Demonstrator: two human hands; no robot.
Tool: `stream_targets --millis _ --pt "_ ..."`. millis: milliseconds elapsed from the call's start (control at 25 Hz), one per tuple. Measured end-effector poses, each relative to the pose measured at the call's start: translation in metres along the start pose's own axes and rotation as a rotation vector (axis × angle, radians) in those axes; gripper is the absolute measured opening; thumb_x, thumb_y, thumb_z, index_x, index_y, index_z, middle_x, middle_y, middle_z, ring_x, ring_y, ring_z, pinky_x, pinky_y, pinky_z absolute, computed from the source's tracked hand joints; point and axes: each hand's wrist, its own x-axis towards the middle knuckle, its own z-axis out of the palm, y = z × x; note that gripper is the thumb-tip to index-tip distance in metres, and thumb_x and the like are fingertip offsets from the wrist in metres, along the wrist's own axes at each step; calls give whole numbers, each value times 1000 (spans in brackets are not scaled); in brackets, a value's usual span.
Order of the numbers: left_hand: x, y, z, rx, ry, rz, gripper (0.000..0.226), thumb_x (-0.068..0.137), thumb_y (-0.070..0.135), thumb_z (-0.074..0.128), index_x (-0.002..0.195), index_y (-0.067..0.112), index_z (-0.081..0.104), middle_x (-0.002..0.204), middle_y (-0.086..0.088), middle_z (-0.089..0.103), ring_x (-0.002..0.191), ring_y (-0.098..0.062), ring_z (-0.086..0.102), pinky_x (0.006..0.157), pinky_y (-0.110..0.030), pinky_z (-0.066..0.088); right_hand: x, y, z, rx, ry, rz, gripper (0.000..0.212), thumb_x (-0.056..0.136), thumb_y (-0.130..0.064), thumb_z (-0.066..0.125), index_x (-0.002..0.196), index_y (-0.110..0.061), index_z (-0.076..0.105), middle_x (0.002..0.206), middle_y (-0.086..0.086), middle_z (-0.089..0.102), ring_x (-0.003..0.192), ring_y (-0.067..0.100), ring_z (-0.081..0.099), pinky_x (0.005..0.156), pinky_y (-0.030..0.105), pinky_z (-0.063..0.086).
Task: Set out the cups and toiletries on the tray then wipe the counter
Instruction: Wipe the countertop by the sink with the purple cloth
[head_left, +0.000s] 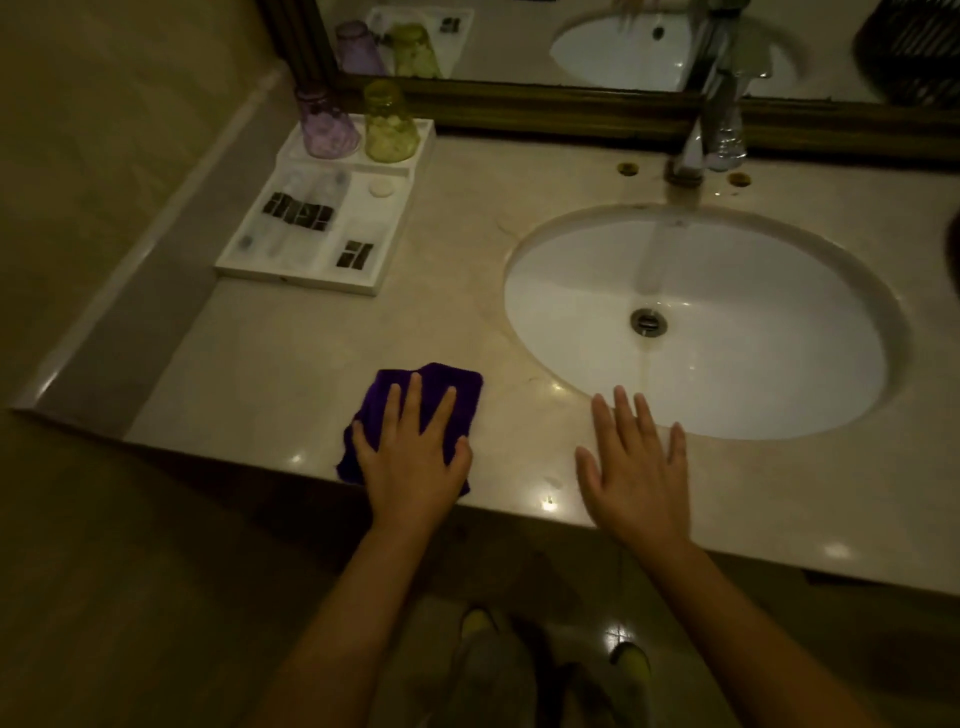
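Note:
A purple cloth (441, 387) lies on the beige counter (291, 358) near its front edge, and my left hand (413, 457) presses flat on top of it with fingers spread. My right hand (636, 467) rests open on the bare counter, just in front of the sink rim. At the back left stands a white tray (400, 236). It holds an upturned purple cup (327, 127), an upturned green cup (389, 127), wrapped toiletries (298, 213), a round soap (383, 188) and a small packet (356, 254).
An oval white sink (727, 364) fills the right half of the counter, with a chrome tap (696, 150) behind it. A framed mirror (519, 47) runs along the back. A wall closes the left side. My feet show on the floor below.

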Motion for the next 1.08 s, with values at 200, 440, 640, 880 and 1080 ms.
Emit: stream_targets --millis 200,440,640,880,1080 --pt "-15 -46 -6 -92 76 -186 54 85 42 46 137 31 37 153 -8 28 142 -26 18 109 -61 10 -2 -2 -7 -10 -30 15 66 87 -53 11 146 -26 0 158 1 -3 144 17 -7 114 51 -3" --pt "-25 -75 -9 -170 164 -192 49 88 32 41 135 16 44 148 -12 36 139 -29 27 110 -56 17 -1 -5 -8 -27 -51 12 67 86 -54 8 146 -25 -2 158 1 -5 144 17 -8 114 50 -5" --pt "-40 -37 -2 -146 194 260 49 79 32 43 124 19 58 134 -9 56 122 -29 53 95 -52 40 -2 -5 -9 -28 -39 15 66 87 -53 10 146 -26 -1 158 0 -3 143 15 -8 115 49 -4" --pt "-13 38 -5 2 -64 370 56 84 53 32 138 39 31 148 -7 39 136 -30 35 100 -64 30 -2 -4 -8 -26 -22 15 68 85 -56 5 146 -26 1 157 0 -1 140 12 -10 114 48 -3" --pt "39 47 0 -99 -141 316 52 91 51 22 142 40 17 158 -4 11 144 -27 4 108 -63 -4 -1 -4 -9 -41 -52 24 69 83 -57 3 145 -27 -3 155 -2 -8 139 12 -14 114 48 -5"
